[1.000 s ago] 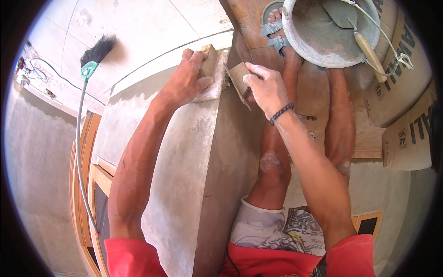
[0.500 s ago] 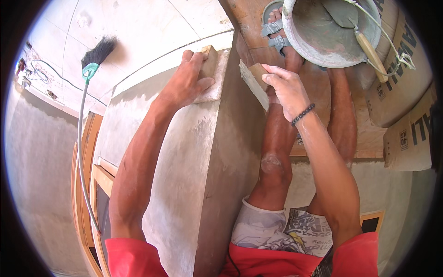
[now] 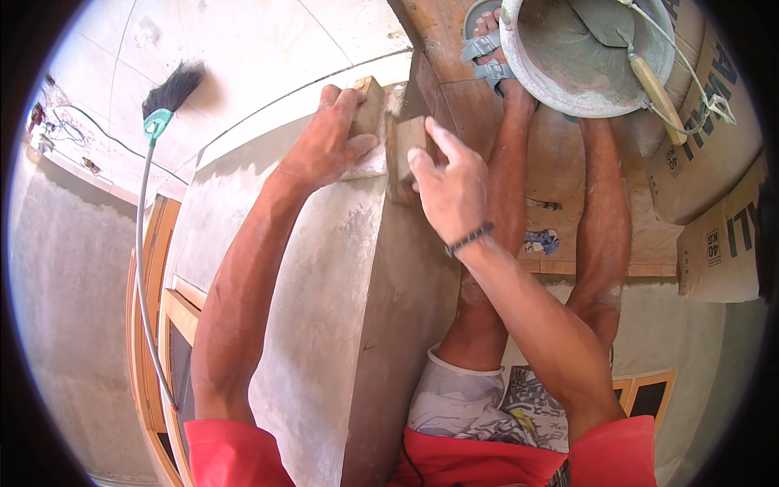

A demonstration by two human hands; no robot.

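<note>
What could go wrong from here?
1. The right hand holds a wooden tool against the plastered corner; a slip might gouge it or hit the wooden block under the left hand.
2. The trowel handle juts over the bucket rim; a knock could flip the trowel out.
3. The bucket looks close to the legs, so a shifted foot might tip it.

Tan wooden block point(image 3: 368, 108), held in the left hand point(image 3: 319, 142), squared end left uncovered just beyond the fingers, second block point(image 3: 411, 144), brownish, roughly upright, gripped by the right hand point(image 3: 453, 187), far side turned toward the left.
</note>
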